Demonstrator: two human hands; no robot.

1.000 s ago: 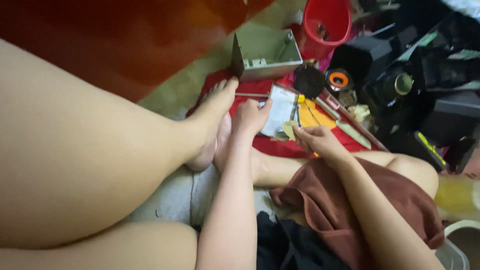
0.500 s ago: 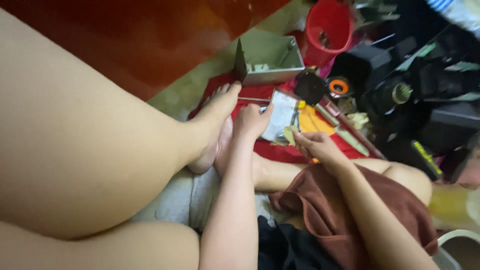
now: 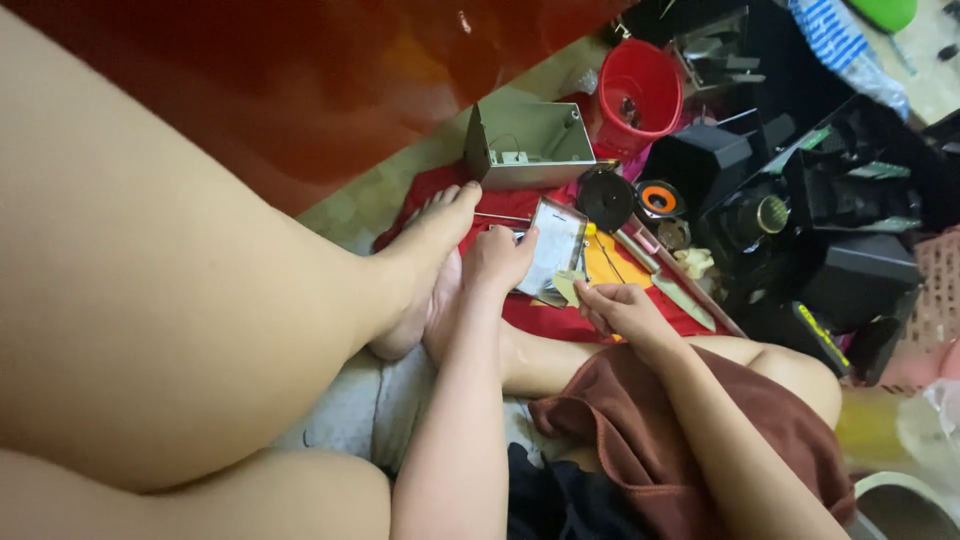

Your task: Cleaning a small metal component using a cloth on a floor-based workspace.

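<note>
I sit on the floor with my legs drawn up. My left hand (image 3: 497,258) grips the near edge of a small flat silvery metal plate (image 3: 558,243) that rests on a red cloth (image 3: 545,318). My right hand (image 3: 615,305) is closed around a small pale piece (image 3: 566,285) just right of the plate. My bare foot (image 3: 432,240) lies beside the left hand.
An open grey metal box (image 3: 530,147) stands beyond the plate. A red bucket (image 3: 640,92) sits behind it. Black speaker parts, a round speaker cone (image 3: 605,197) and dark housings (image 3: 820,220) crowd the right side. A long tool (image 3: 665,280) lies on the cloth.
The camera has tilted so the scene sits lower in view. Both hands stay at the metal plate with hardly any motion.
</note>
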